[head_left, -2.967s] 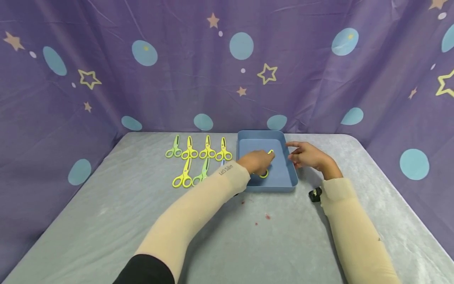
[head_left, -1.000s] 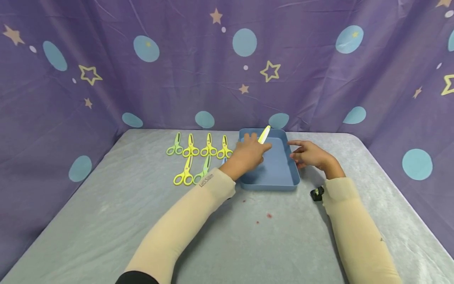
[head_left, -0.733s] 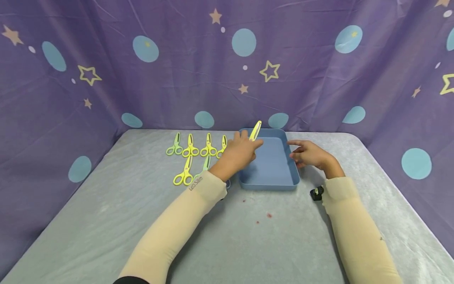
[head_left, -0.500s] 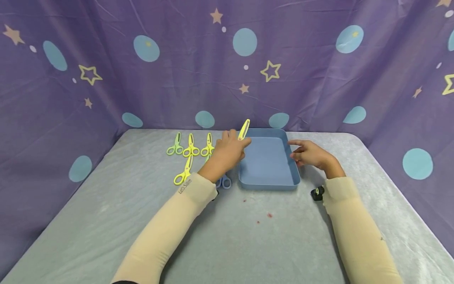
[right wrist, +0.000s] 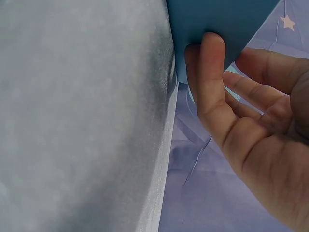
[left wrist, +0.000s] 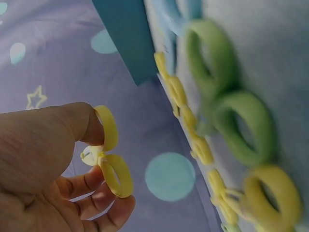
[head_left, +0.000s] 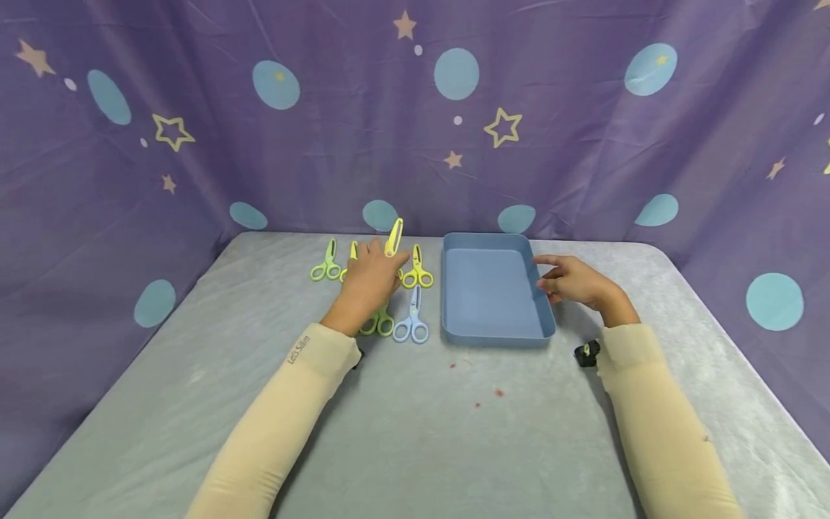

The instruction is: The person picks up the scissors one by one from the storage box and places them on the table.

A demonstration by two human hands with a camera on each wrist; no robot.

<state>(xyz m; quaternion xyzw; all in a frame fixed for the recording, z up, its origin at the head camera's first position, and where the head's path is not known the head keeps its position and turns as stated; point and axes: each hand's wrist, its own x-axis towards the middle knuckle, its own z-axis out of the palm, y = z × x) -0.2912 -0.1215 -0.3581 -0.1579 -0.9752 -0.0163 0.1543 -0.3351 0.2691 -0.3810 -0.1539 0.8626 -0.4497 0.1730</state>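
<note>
Yellow craft scissors (head_left: 394,238) are pinched in my left hand (head_left: 369,281), blades pointing up and away. Their two ring handles (left wrist: 110,128) show between thumb and fingers in the left wrist view. Below that hand lie green scissors (head_left: 378,321), partly covered, and blue scissors (head_left: 413,317) to their right. Yellow scissors (head_left: 417,268) lie behind the blue pair. My right hand (head_left: 577,280) touches the right side of the blue tray (head_left: 496,342). In the right wrist view, its fingertips (right wrist: 212,48) rest against the tray's outer wall, with the fingers loosely bent.
Light green scissors (head_left: 326,261) lie at the far left of the back row; other yellow scissors are partly hidden behind the left hand. A small black object (head_left: 586,354) sits beside the right sleeve. A purple patterned curtain (head_left: 363,130) hangs behind the table.
My left hand has lifted the yellow scissors out of the tray and carried them left, over the laid-out scissors. The blue scissors have come into view. The right hand stays at the tray's side.
</note>
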